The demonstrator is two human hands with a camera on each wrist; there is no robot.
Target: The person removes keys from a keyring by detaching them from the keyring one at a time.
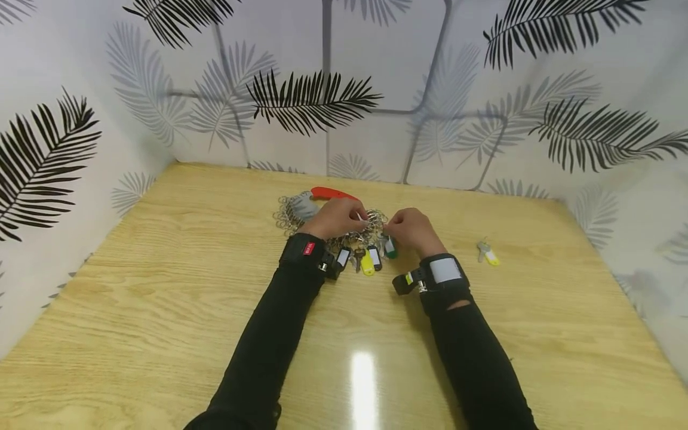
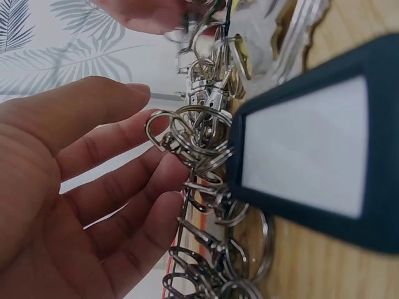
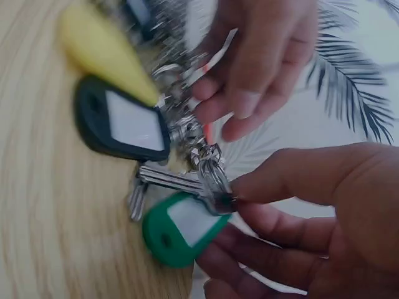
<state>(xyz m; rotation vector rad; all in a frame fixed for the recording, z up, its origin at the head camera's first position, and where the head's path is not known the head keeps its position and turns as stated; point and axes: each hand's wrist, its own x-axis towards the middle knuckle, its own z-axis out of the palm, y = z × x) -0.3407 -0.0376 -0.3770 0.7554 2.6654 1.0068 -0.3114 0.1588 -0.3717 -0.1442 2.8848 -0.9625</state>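
Observation:
A bunch of small metal clasps and split rings (image 1: 374, 221) lies near the back of the table, with a red strip (image 1: 330, 193) and a grey piece (image 1: 303, 206) beside it. My left hand (image 1: 335, 218) touches a clasp (image 2: 165, 131) with its fingertips, its thumb apart from the metal. Between thumb and finger my right hand (image 1: 414, 230) pinches a key ring (image 3: 215, 180), which bears keys (image 3: 171, 179) and a green key tag (image 3: 177, 227). Dark key tags (image 3: 124, 121) and a yellow key tag (image 1: 367, 264) hang at the front of the bunch.
A separate key with a yellow tag (image 1: 490, 255) lies to the right on the wooden table (image 1: 161, 298). Behind the table's back edge hangs a leaf-patterned white curtain (image 1: 301, 149).

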